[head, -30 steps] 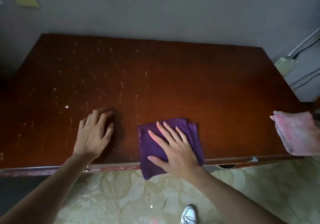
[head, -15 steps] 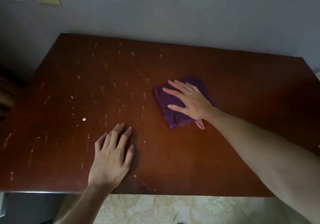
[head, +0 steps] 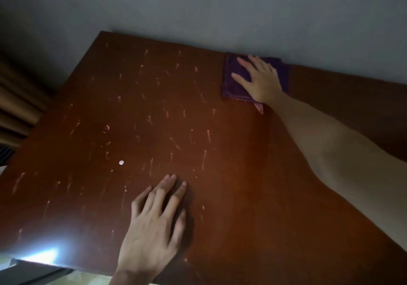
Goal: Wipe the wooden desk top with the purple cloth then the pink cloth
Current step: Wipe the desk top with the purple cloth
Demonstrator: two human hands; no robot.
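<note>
Our right hand (head: 261,79) flat on purple cloth (head: 233,86), fingers spread, palm pressing rather than pinching, so grip open; spreads pressure for wiping. Cloth sits at far edge of surface (head: 231,174), right against wall (head: 242,9). Left hand (head: 154,227) planted flat near front edge, fingers loosely spread, holding nothing; looks like bracing for long reach. Loads of pale streaks (head: 176,130) plus small white dot (head: 121,163) left of cloth, so we reckon purple pass far from done. Pink cloth not in view.
</note>
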